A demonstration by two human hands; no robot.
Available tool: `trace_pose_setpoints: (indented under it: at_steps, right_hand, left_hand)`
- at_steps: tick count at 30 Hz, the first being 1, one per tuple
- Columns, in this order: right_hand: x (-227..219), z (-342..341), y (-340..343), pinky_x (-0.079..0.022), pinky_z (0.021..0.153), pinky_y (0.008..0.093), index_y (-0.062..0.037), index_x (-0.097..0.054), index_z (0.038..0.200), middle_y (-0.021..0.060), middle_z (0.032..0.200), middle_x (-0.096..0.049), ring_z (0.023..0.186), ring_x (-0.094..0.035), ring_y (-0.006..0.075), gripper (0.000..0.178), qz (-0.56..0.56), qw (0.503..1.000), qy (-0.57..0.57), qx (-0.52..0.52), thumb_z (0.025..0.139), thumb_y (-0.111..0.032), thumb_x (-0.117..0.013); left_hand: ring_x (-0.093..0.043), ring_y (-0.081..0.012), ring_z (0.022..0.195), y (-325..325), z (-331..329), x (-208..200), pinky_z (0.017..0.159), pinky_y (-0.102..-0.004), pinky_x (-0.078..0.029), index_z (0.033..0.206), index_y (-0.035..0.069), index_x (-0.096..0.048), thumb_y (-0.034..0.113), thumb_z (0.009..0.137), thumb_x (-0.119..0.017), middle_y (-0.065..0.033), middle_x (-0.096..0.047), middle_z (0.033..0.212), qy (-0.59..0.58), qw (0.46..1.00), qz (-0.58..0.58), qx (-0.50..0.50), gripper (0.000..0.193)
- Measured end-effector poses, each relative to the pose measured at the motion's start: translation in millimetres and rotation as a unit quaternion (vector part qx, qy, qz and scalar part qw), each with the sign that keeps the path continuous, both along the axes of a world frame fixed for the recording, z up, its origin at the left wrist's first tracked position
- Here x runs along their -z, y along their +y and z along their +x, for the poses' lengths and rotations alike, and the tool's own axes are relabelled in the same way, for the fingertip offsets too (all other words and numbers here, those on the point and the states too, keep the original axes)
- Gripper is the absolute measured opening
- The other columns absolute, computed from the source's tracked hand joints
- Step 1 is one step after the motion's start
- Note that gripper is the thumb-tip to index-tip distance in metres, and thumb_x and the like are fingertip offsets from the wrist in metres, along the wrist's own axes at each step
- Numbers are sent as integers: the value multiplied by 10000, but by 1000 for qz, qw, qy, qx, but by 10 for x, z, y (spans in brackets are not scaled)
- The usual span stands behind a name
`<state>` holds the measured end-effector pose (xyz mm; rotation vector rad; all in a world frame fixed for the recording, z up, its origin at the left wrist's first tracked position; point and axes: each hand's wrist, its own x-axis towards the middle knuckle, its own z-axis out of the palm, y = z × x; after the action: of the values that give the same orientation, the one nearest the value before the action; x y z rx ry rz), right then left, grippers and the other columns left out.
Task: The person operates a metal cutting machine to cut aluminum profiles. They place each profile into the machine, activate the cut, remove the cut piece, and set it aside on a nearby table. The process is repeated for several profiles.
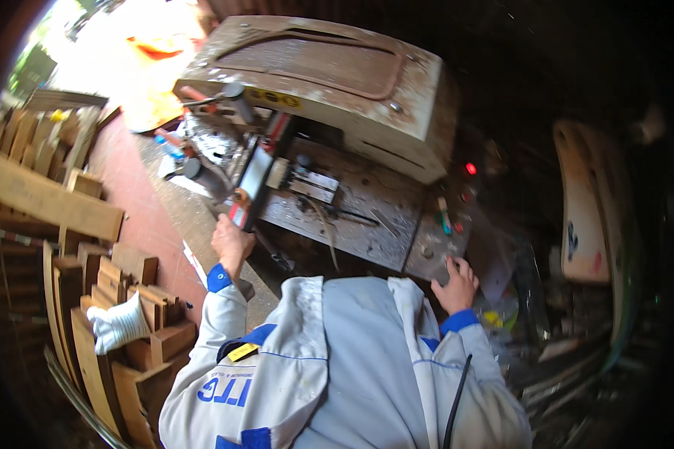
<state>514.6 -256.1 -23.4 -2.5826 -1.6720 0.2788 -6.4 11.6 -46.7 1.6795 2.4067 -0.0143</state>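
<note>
the left hand [233,243] is at the near end of the metal bar [256,176], along the left side of the worktop [363,243]; its grip cannot be determined. the right hand [457,286], unclosed, fingers bent, is at the near right corner.

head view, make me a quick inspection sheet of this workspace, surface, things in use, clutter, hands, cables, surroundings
Surface: metal bed, speckled with pale debris
Things in use: narrow rail; metal panel
Clutter: thin strip reaching over the bed's front edge
Hands: left hand at the rail's near end, grip unclear; right hand at the panel, fingers spread
Cables: black cord over the jacket
Surroundings: stacked timber at left; red light lit
</note>
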Motion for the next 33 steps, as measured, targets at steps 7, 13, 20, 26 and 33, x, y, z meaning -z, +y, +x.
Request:
trace_pose_setpoints:
  at_steps: [7, 13, 20, 26, 33]
  right_hand:
    - [36, 479, 285, -508, 1125, 492, -68, -753, 1376, 137, 1448, -679, 1301, -664, 371, 591, 157, 981, 98, 54, 904, -399, -884]
    - [1255, 1018, 594, -535, 1107, 486, 114, -717, 1335, 330, 1413, -692, 1280, -687, 432, 697, 243, 853, 314, 337, 1109, -544, -670]
    - [1295, 945, 849, -542, 1106, 519, 235, -646, 1378, 409, 1412, -683, 1259, -704, 502, 939, 161, 849, 341, 371, 1154, -661, -477]
    - [999, 887, 868, -550, 1087, 530, 225, -634, 1401, 398, 1412, -688, 1258, -703, 504, 911, 129, 877, 313, 342, 1165, -639, -469]
    - [988, 863, 896, -526, 1108, 536, 223, -658, 1369, 418, 1385, -690, 1273, -682, 526, 842, 129, 891, 290, 325, 1188, -575, -458]
  left_hand:
    - [-779, -468, 1099, -103, -42, 67, 958, -552, -629, 1189, 3, -619, 185, 836, -795, -249, -767, 1178, -9, 998, 60, -12, 435]
    - [-789, -446, 1129, -58, 8, -62, 989, -529, -635, 1216, 9, -648, 182, 839, -803, -245, -787, 1199, -20, 998, 20, -56, 442]
    - [-802, -415, 1119, -26, 69, 79, 972, -519, -642, 1209, 27, -673, 157, 819, -810, -237, -793, 1190, 17, 995, 56, -79, 433]
    - [-802, -396, 1129, -61, 155, -48, 987, -499, -640, 1221, 32, -686, 173, 795, -839, -221, -796, 1194, 2, 995, 44, -91, 475]
    - [-806, -406, 1106, -75, 108, -7, 970, -502, -651, 1189, 27, -706, 173, 791, -843, -229, -802, 1166, 2, 995, 60, -81, 445]
